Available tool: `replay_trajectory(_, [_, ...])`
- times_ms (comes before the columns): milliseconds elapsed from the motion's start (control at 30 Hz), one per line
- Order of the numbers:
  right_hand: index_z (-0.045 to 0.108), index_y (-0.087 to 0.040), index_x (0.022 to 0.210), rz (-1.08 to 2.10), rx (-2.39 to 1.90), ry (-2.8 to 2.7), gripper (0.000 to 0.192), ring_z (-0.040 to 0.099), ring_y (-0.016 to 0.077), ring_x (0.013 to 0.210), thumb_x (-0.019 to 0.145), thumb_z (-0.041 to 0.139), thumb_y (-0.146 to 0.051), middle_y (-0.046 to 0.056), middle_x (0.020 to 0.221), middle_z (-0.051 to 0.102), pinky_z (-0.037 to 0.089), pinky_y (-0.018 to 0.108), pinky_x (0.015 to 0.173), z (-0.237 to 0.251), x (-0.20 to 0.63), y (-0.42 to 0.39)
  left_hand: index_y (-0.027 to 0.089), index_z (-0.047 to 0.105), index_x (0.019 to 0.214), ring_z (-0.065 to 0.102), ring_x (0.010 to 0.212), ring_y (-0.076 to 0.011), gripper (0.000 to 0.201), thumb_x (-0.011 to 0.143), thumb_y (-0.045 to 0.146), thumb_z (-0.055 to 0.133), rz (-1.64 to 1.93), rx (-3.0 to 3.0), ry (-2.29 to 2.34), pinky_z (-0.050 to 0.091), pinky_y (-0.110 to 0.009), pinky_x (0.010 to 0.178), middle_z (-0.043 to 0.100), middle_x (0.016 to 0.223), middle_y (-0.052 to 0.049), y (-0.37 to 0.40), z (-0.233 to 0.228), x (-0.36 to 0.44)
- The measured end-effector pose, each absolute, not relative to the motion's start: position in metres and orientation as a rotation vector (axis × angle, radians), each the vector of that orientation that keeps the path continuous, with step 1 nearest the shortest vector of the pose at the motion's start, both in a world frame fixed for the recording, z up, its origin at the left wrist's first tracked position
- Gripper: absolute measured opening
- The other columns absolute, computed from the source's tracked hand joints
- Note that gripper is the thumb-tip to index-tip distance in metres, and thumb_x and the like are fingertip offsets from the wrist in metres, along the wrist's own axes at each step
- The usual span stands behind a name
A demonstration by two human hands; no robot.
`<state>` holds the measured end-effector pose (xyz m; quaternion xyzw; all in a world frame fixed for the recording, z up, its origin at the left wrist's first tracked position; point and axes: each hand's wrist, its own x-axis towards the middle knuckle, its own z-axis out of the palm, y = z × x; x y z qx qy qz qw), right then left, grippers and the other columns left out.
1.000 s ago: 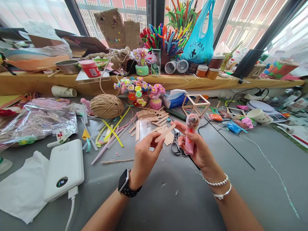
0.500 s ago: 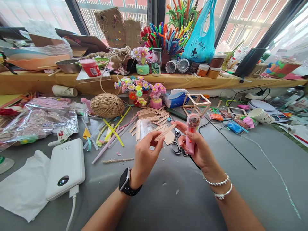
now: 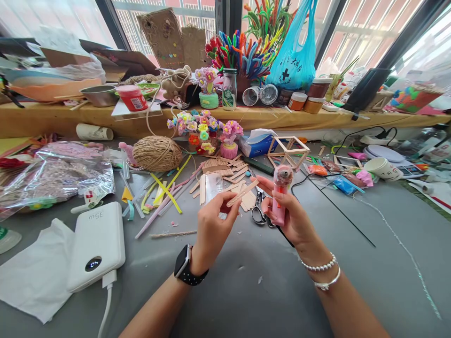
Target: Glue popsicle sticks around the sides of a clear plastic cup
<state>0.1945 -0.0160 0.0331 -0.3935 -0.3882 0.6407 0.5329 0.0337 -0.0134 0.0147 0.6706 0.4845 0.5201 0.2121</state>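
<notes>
A grey counter (image 3: pixel 246 291) fills the lower half of the frame, bare in front and crowded with craft stuff toward the back. Along the upper third runs a yellow-wood shelf (image 3: pixel 52 119) under tall windows, carrying a metal bowl (image 3: pixel 99 95), a red tub (image 3: pixel 132 98), a glass bottle (image 3: pixel 229 90), a bunch of coloured pipe cleaners (image 3: pixel 243 51) and a blue plastic bag (image 3: pixel 291 61). At lower left a white power bank (image 3: pixel 96 244) lies on a white sheet, its cable running off the bottom edge. Above it, at left centre, sits a crinkled clear bag (image 3: pixel 56 176). A ball of twine (image 3: pixel 157 153) stands left of centre, with small pipe-cleaner flower pots (image 3: pixel 207 131) just to its right and a wooden-stick cube frame (image 3: pixel 289 151) further right. A heap of flat wooden sticks (image 3: pixel 220 176) lies behind the hands, and scissors (image 3: pixel 259 211) lie on the counter between them.

In the middle of the frame the left hand (image 3: pixel 211 225), a black watch on its wrist, pinches one wooden stick (image 3: pixel 242 193) between thumb and fingertips; the pale, flat stick slants up to the right. The right hand (image 3: pixel 291 216), with bead bracelets at the wrist, is closed around a pink glue gun (image 3: pixel 280 195), held upright with its rounded, smudged top uppermost and a black cord trailing from below. The stick's far end lies just beside the right hand's fingertips; whether it touches them cannot be told.
</notes>
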Motion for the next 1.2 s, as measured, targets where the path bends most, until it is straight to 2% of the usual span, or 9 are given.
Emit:
replay_trajectory(333, [0.054,-0.019,0.117,1.528,-0.934,-0.945,0.050,0.033,0.0075,0.043,0.071,0.056,-0.039,-0.002,0.056,0.056,0.019,0.020,0.038,0.033,0.196,-0.018,0.016,0.060,0.086,0.064,0.053,-0.0105,0.013,0.076,0.024,0.060,1.461,1.870,1.348,0.052,-0.020,0.055,0.067,0.071,0.000,-0.013,0.015,0.033])
replay_trajectory(500, [0.058,-0.023,0.108,1.406,-0.964,-0.939,0.042,0.034,0.0057,0.044,0.070,0.057,-0.039,0.003,0.085,0.064,0.017,0.021,0.036,0.033,0.203,-0.013,0.017,0.061,0.086,0.065,0.053,-0.0110,0.012,0.077,0.025,0.059,1.474,1.892,1.370,0.052,-0.020,0.057,0.068,0.072,0.000,-0.012,0.015,0.030])
replay_trajectory(567, [0.059,-0.021,0.104,1.294,-1.068,-0.943,0.041,0.035,0.0057,0.043,0.069,0.058,-0.042,0.003,0.082,0.064,0.017,0.020,0.036,0.032,0.208,-0.010,0.017,0.061,0.086,0.065,0.053,-0.0113,0.013,0.077,0.026,0.059,1.478,1.892,1.381,0.052,-0.021,0.057,0.068,0.072,-0.001,-0.011,0.015,0.029])
replay_trajectory(633, [0.060,-0.017,0.096,1.105,-1.260,-0.985,0.040,0.036,0.0069,0.042,0.067,0.060,-0.044,0.000,0.064,0.059,0.022,0.021,0.037,0.030,0.213,-0.008,0.017,0.061,0.087,0.065,0.054,-0.0111,0.013,0.078,0.026,0.058,1.485,1.902,1.383,0.052,-0.020,0.057,0.069,0.074,-0.001,-0.010,0.015,0.028])
replay_trajectory(700, [0.059,-0.015,0.078,0.788,-1.494,-1.073,0.034,0.038,0.0085,0.043,0.062,0.064,-0.045,-0.003,0.051,0.052,0.027,0.023,0.040,0.028,0.217,-0.008,0.017,0.061,0.087,0.065,0.054,-0.0106,0.012,0.078,0.025,0.058,1.493,1.928,1.387,0.052,-0.019,0.058,0.069,0.074,-0.001,-0.010,0.015,0.028])
replay_trajectory(800, [0.046,-0.019,0.056,0.322,-1.679,-1.224,0.027,0.038,0.0091,0.042,0.059,0.065,-0.040,-0.005,0.046,0.045,0.031,0.025,0.043,0.029,0.218,-0.009,0.017,0.060,0.086,0.065,0.054,-0.0100,0.011,0.078,0.023,0.059,1.502,1.964,1.407,0.051,-0.018,0.058,0.069,0.073,0.000,-0.010,0.015,0.028])
replay_trajectory(933, [0.038,-0.022,0.053,0.061,-1.691,-1.322,0.025,0.035,0.0087,0.040,0.059,0.061,-0.031,-0.007,0.044,0.040,0.032,0.026,0.042,0.031,0.218,-0.012,0.017,0.060,0.086,0.065,0.055,-0.0097,0.011,0.077,0.023,0.059,1.508,1.976,1.421,0.051,-0.018,0.056,0.069,0.074,0.000,-0.010,0.014,0.027])
replay_trajectory(1200, [0.037,-0.022,0.054,-0.142,-1.665,-1.431,0.021,0.039,0.0104,0.045,0.059,0.057,-0.027,-0.005,0.052,0.042,0.036,0.027,0.046,0.027,0.219,-0.011,0.017,0.061,0.085,0.065,0.055,-0.0097,0.010,0.078,0.023,0.058,1.506,1.966,1.417,0.052,-0.018,0.056,0.068,0.073,0.000,-0.010,0.016,0.027])
